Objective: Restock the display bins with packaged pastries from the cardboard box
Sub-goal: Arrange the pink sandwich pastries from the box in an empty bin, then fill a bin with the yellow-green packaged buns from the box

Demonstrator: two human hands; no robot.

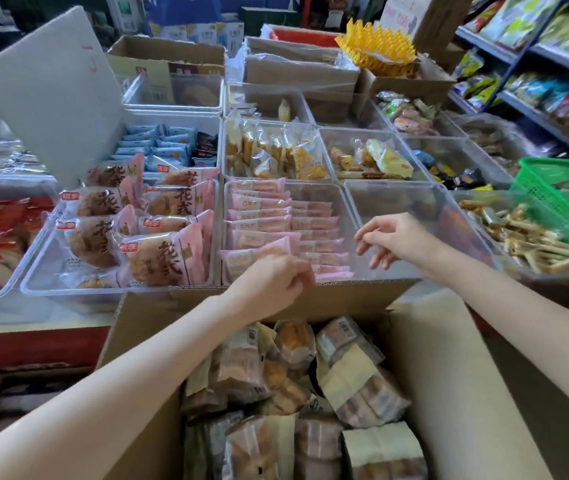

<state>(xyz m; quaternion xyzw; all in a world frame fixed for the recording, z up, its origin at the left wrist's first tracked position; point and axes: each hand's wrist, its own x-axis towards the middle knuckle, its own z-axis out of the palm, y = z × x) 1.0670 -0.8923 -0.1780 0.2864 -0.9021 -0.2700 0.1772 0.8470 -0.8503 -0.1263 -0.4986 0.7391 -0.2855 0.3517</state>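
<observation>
Nearest the camera, the box (449,358) lies open, full of pastries (297,393). Above its far edge the left hand (272,285) curls at a pink packet (255,256); whether it grips, I cannot tell. Beyond, the right hand (394,239) hangs relaxed, holding nothing, over a clear bin (390,199).

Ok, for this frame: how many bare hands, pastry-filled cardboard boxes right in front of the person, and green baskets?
Hands: 2, the left hand and the right hand
Pastry-filled cardboard box: 1
Green basket: 1
Total: 4
</observation>
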